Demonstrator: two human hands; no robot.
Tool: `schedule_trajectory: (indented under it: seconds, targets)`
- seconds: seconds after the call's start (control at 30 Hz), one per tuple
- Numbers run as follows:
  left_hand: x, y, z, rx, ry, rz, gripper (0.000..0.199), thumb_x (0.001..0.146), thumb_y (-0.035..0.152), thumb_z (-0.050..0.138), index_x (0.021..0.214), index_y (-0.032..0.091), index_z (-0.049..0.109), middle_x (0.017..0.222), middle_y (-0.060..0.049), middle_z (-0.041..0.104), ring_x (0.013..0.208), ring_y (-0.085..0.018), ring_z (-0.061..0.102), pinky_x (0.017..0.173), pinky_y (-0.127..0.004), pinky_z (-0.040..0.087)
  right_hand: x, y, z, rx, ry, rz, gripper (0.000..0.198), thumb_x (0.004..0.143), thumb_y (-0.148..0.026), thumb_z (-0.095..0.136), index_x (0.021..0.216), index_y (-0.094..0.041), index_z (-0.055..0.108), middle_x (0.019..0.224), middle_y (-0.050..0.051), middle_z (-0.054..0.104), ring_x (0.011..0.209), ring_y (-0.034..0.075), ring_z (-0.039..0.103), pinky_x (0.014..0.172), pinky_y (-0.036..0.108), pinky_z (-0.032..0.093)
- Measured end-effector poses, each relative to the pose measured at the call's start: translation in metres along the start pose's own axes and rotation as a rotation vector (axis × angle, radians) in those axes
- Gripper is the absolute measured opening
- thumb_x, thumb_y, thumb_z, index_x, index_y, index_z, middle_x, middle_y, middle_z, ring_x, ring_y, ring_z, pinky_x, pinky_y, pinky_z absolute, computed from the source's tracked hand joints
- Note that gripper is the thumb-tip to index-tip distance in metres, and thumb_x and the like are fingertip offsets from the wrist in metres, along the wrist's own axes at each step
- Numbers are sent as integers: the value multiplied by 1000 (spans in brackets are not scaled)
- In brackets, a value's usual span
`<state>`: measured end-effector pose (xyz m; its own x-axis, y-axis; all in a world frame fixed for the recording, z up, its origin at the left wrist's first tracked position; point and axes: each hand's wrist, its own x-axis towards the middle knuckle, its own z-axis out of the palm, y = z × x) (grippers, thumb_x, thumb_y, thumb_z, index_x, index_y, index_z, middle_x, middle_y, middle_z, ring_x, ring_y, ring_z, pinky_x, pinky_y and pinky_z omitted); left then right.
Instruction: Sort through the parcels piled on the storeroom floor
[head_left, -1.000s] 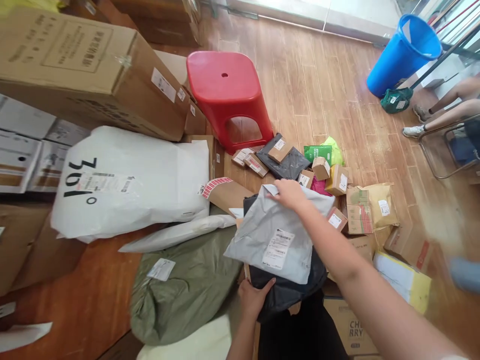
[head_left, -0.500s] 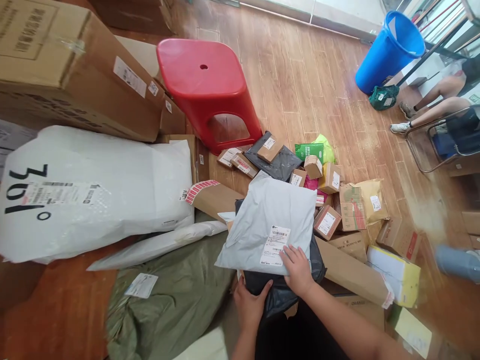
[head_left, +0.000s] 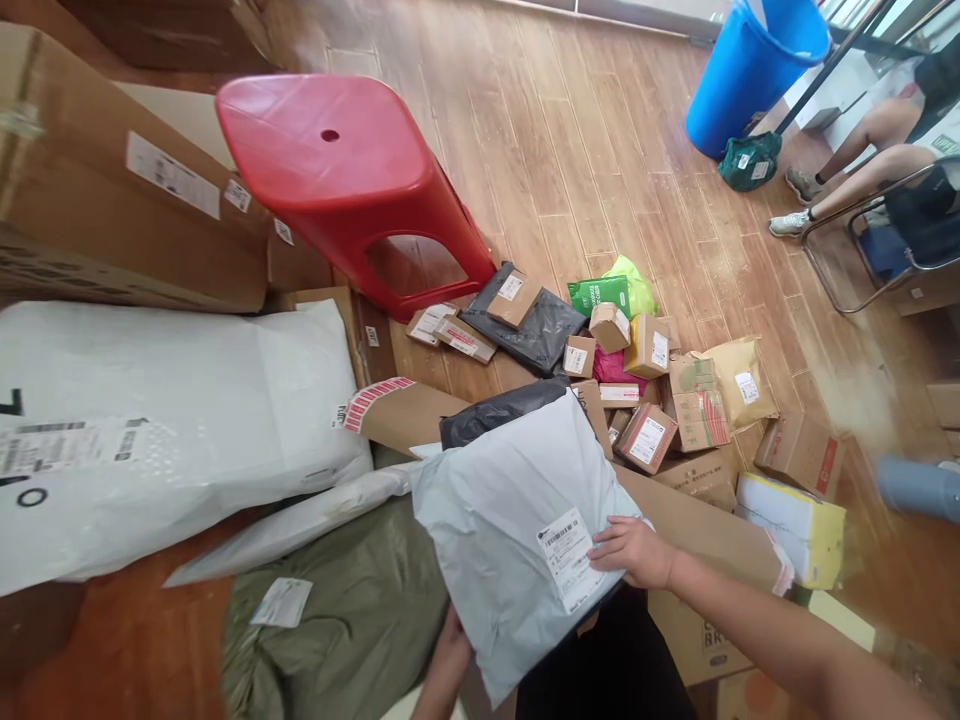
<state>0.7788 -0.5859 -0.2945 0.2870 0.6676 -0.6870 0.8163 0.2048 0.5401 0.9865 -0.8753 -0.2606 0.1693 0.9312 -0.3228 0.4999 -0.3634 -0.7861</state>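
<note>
Grey mailer bag (head_left: 510, 520) now drawn in closer and tipped toward the body since half a second ago; right hand (head_left: 634, 550) shifted from the label's lower edge to the bag's right edge. Right hand fingers (head_left: 609, 535) spread flat, pressing beside the white shipping label (head_left: 570, 555), not curled round anything. Left hand (head_left: 450, 650) mostly hidden under the bag's lower left edge; cannot tell whether closed or loose, only touching the underside. Black bag (head_left: 499, 410) peeking out just beyond the grey one. Past the right hand, long flat cardboard box (head_left: 705, 535); farther out, heap of small labelled cartons (head_left: 649, 435) and a yellow-and-white box (head_left: 791, 525). Left of the left hand, olive sack (head_left: 352, 620) on the floor, then a large white sack (head_left: 172, 430) with black marker strokes. Well ahead of both hands, red stool (head_left: 345, 170) on wooden floor (head_left: 570, 130). Far right, blue bin (head_left: 750, 70) and a seated person's legs (head_left: 862, 170).
</note>
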Motion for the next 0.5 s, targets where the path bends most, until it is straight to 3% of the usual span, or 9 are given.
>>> schedule_trajectory:
  seconds: [0.07, 0.13, 0.17, 0.2, 0.27, 0.33, 0.4, 0.47, 0.5]
  targets:
    - [-2, 23, -8, -20, 154, 43, 64, 64, 59, 60, 116, 22, 61, 113, -14, 69, 119, -40, 62, 104, -57, 52, 6, 2, 6, 10, -1, -7, 51, 76, -15, 61, 123, -29, 73, 128, 2, 74, 132, 23, 62, 120, 46, 37]
    - [-13, 59, 0, 142, 372, 347, 64, 77, 59, 57, 127, 20, 59, 127, -17, 62, 129, -40, 53, 111, -63, 43, 15, 1, 11, 21, 21, -12, 51, 74, -15, 63, 122, -27, 73, 127, 3, 74, 131, 25, 62, 119, 46, 39]
    - [-21, 77, 11, 246, 357, 563, 60, 83, 57, 57, 129, 18, 59, 130, -19, 60, 131, -39, 51, 113, -64, 41, 18, 1, 14, 28, 36, -14, 51, 73, -14, 64, 122, -26, 74, 127, 4, 75, 131, 25, 62, 118, 45, 40]
    - [-29, 93, 25, 343, 253, 737, 53, 88, 54, 56, 125, 17, 63, 129, -19, 60, 128, -38, 53, 113, -63, 41, 20, 0, 15, 36, 53, -18, 52, 72, -14, 64, 121, -25, 74, 126, 4, 75, 130, 25, 62, 117, 45, 42]
    - [-45, 114, 57, 539, 116, 923, 44, 95, 47, 54, 124, 18, 69, 135, -22, 56, 130, -40, 49, 110, -67, 41, 19, -1, 16, 70, 97, -40, 52, 70, -16, 68, 121, -24, 74, 125, 5, 76, 129, 26, 63, 116, 44, 43]
    - [-52, 117, 80, 617, 100, 962, 38, 99, 38, 49, 123, 21, 73, 139, -21, 53, 134, -41, 44, 110, -69, 40, 16, -3, 14, 157, 155, -72, 44, 70, -28, 77, 114, -23, 75, 120, 7, 77, 123, 27, 66, 113, 43, 47]
    - [-49, 106, 86, 553, 97, 923, 39, 102, 33, 42, 121, 22, 74, 139, -19, 55, 134, -38, 46, 111, -64, 41, 14, -2, 8, 262, 260, -15, 34, 74, -42, 79, 102, -23, 76, 109, 7, 80, 110, 26, 72, 105, 41, 53]
    - [-41, 89, 74, 432, 151, 757, 38, 101, 39, 46, 125, 22, 69, 140, -17, 55, 133, -35, 50, 112, -60, 44, 20, 4, 1, 292, 457, 227, 27, 83, -43, 73, 101, -23, 75, 106, 9, 78, 105, 25, 71, 100, 41, 56]
    - [-35, 81, 64, 375, 208, 610, 45, 96, 47, 56, 132, 21, 64, 142, -16, 54, 133, -36, 51, 112, -59, 44, 25, 10, -2, 287, 559, 395, 33, 83, -40, 74, 111, -21, 73, 114, 12, 75, 112, 27, 68, 103, 44, 54]
